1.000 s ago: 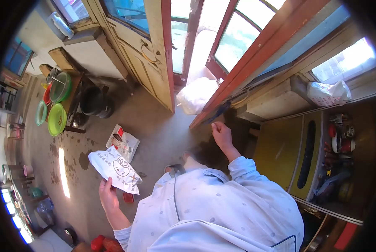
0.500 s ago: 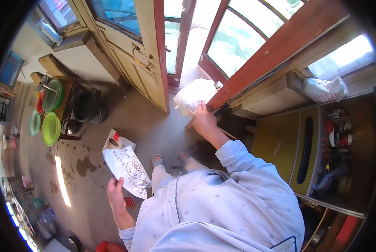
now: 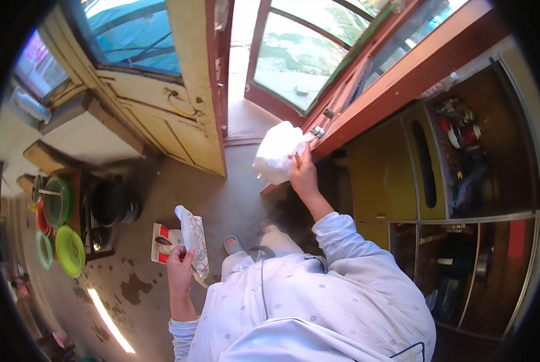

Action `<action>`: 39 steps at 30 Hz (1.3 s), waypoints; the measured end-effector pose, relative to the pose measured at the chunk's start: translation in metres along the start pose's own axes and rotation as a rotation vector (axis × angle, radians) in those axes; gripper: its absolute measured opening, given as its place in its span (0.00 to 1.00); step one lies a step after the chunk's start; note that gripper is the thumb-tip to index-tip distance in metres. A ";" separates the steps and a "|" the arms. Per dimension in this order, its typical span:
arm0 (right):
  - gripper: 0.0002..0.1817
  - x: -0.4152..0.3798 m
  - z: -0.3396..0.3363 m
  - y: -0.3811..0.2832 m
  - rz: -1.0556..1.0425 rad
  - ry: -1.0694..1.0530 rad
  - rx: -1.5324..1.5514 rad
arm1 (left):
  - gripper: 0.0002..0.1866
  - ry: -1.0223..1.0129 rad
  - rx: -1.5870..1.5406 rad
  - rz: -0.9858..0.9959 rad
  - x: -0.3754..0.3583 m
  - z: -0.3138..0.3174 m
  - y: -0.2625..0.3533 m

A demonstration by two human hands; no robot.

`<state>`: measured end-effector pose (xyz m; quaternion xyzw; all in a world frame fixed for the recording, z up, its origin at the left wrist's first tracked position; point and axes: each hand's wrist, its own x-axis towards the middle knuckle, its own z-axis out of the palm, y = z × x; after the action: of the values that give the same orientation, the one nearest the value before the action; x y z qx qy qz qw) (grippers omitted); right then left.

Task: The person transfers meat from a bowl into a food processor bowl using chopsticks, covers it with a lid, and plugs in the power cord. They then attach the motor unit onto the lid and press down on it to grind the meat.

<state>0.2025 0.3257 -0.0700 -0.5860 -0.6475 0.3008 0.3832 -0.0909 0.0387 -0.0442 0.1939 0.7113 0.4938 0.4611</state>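
Observation:
My left hand is closed on the edge of a white printed bag, which hangs beside my legs and looks narrower from this angle. Just left of it shows a red-and-white packet with a dark oval picture; it overlaps the bag and my fingertips in this view. Held out at the door, my right hand grips a bulging white plastic bag. The tip of a thin tan stick pokes out at those fingers. Right above them is the metal door knob.
A red-framed glass door stands ajar at the right, a cream door at the left. Green cabinets line the right side. Coloured basins stand at the left, near wet patches on the concrete floor.
My view has turned to the right. The printed bag has swung edge-on, uncovering more of the red-and-white packet. My right hand with the white bag is now beside the door knob.

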 end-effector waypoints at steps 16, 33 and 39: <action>0.09 0.025 0.011 -0.017 0.420 0.461 0.847 | 0.06 -0.235 0.102 -0.029 0.049 0.024 0.035; 0.15 -0.083 0.008 -0.079 0.270 -0.041 0.260 | 0.05 -0.643 -0.003 -0.127 0.112 0.059 0.059; 0.16 -0.170 0.008 -0.146 0.423 0.094 0.216 | 0.03 -1.155 0.194 -0.088 0.121 0.100 0.071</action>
<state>0.1219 0.1391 0.0240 -0.6776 -0.4556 0.4143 0.4021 -0.0798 0.2104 -0.0466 0.4432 0.3940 0.2213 0.7742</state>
